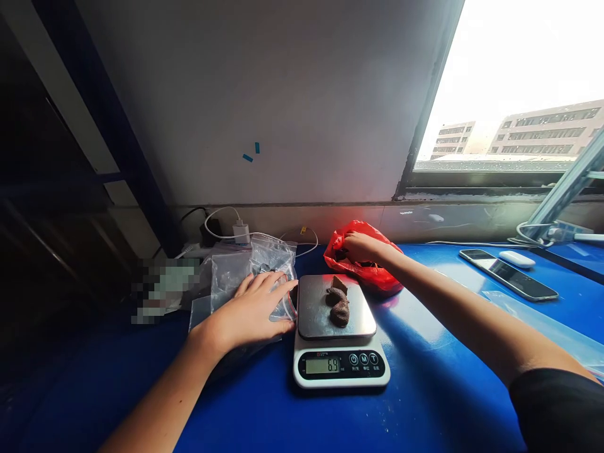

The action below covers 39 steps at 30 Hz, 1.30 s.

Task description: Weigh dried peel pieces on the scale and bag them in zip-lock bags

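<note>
A: Where are the brown lumps (338,313)?
B: On the shiny top of the scale (302,349). They sit just to the right of the left hand (264,307), and closer to us than the right hand (358,247).

A: Is the left grip holding them?
B: No. It's open, with the fingers spread wide. It's over the clear bags (225,275), right by the scale's side. I can't tell if it touches the scale.

A: And the right grip?
B: It's inside the mouth of the red bag (380,281), behind the scale. The fingers are hidden, so I can't tell if they hold anything.

A: How are the arms?
B: The left arm (160,393) comes up from the bottom left, palm down. The right arm (453,311) reaches in long from the right, over the blue worktop (425,390), with a dark sleeve (552,409) near the elbow.
</note>
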Each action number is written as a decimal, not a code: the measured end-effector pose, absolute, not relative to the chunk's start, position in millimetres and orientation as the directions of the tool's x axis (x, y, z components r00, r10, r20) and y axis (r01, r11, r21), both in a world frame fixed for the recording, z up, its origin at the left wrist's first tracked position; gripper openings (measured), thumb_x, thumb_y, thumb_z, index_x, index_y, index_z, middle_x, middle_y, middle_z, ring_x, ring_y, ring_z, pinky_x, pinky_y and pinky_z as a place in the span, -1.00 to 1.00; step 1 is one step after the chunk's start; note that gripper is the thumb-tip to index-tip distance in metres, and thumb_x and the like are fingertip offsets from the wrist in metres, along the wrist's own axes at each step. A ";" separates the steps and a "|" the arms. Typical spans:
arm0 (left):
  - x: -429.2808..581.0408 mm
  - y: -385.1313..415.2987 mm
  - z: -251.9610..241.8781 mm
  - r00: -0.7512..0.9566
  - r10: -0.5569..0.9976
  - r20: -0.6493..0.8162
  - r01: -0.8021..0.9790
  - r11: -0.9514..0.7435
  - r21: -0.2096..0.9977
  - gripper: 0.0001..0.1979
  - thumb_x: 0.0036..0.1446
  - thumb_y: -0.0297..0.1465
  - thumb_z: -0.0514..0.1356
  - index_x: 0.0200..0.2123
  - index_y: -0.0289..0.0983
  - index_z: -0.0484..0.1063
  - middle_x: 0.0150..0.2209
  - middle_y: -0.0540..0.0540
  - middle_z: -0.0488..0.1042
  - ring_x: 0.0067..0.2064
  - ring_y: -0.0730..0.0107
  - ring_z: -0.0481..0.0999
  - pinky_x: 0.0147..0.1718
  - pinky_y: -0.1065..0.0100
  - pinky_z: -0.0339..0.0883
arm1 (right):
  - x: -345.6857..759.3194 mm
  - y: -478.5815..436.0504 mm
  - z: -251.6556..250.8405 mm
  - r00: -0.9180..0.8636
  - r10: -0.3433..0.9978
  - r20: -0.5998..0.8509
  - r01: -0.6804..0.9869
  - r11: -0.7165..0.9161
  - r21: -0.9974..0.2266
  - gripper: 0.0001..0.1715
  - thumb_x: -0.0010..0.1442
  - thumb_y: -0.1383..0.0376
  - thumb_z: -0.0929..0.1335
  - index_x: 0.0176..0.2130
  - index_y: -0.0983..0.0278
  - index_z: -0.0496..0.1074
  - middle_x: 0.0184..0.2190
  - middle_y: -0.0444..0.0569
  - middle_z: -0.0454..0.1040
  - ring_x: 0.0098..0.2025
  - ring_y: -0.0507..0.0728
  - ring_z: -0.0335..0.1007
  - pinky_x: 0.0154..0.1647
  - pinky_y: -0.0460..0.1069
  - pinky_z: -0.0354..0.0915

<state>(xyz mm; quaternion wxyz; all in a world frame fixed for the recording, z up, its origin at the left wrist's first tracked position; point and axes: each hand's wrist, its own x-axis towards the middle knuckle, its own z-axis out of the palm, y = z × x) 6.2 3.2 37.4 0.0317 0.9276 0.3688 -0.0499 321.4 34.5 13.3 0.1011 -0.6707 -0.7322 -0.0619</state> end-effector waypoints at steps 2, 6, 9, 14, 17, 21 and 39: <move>5.9 3.0 37.4 0.722 0.682 -0.111 0.689 -0.724 0.031 -0.26 0.12 -0.16 0.17 0.35 -0.14 0.11 0.41 -0.22 0.00 0.43 0.04 -0.07 0.35 -0.10 -0.19 | 322.1 33.2 13.2 -0.087 0.979 0.187 0.995 0.094 -0.029 -0.72 0.32 0.16 0.33 -0.18 0.33 0.47 -0.24 -0.05 0.51 -0.29 0.03 0.43 -0.25 -0.01 0.41; 5.0 3.9 35.3 0.727 0.679 -0.100 0.685 -0.727 0.042 -0.26 0.11 -0.16 0.18 0.35 -0.13 0.11 0.41 -0.22 0.00 0.43 0.05 -0.07 0.35 -0.09 -0.18 | 323.2 28.2 16.3 -0.111 0.978 0.178 0.993 0.117 -0.024 -0.72 0.22 0.31 0.35 -0.50 0.31 0.50 -0.48 -0.07 0.49 -0.47 0.00 0.30 -0.41 -0.06 0.21; 4.5 4.8 33.7 0.727 0.679 -0.102 0.685 -0.727 0.039 -0.26 0.13 -0.14 0.18 0.35 -0.14 0.10 0.41 -0.23 -0.01 0.43 0.04 -0.08 0.35 -0.10 -0.20 | 326.5 19.3 20.6 -0.147 0.968 0.203 0.985 0.162 -0.062 -0.76 0.21 0.28 0.35 -0.45 0.25 0.55 -0.48 -0.09 0.51 -0.46 0.01 0.28 -0.40 -0.07 0.16; 4.3 6.1 32.0 0.730 0.679 -0.075 0.683 -0.729 0.048 -0.27 0.11 -0.14 0.20 0.33 -0.14 0.15 0.40 -0.22 0.02 0.43 -0.01 -0.05 0.35 -0.13 -0.17 | 338.7 1.5 25.4 -0.184 0.949 0.255 0.956 0.233 -0.177 -0.75 0.26 0.28 0.29 -0.28 0.22 0.58 -0.36 -0.08 0.57 -0.41 0.02 0.35 -0.34 -0.06 0.24; 4.4 6.4 32.3 0.726 0.683 -0.078 0.687 -0.725 0.048 -0.27 0.11 -0.14 0.20 0.33 -0.13 0.15 0.40 -0.22 0.02 0.43 -0.02 -0.06 0.34 -0.13 -0.16 | 346.2 -7.4 22.3 -0.172 0.941 0.291 0.932 0.252 -0.262 -0.74 0.26 0.33 0.29 -0.18 0.23 0.57 -0.27 -0.06 0.60 -0.35 0.03 0.43 -0.27 -0.06 0.32; 5.4 5.4 34.7 0.724 0.684 -0.088 0.689 -0.723 0.044 -0.27 0.10 -0.14 0.20 0.33 -0.14 0.14 0.41 -0.22 0.01 0.43 -0.03 -0.07 0.34 -0.12 -0.13 | 350.6 -16.7 14.2 -0.107 0.924 0.366 0.903 0.245 -0.353 -0.69 0.20 0.40 0.31 -0.10 0.21 0.55 -0.16 -0.04 0.61 -0.22 0.07 0.51 -0.18 -0.02 0.39; 5.0 7.9 35.0 0.727 0.676 -0.116 0.678 -0.735 -0.034 -0.23 0.17 -0.04 0.14 0.38 -0.10 0.01 0.43 -0.09 -0.05 0.43 0.10 -0.08 0.36 0.01 -0.15 | 272.0 -128.4 3.1 0.015 0.719 0.695 0.914 0.273 -0.302 -0.81 0.26 0.27 0.32 -0.37 0.17 0.50 -0.43 -0.08 0.56 -0.48 0.03 0.40 -0.43 -0.05 0.29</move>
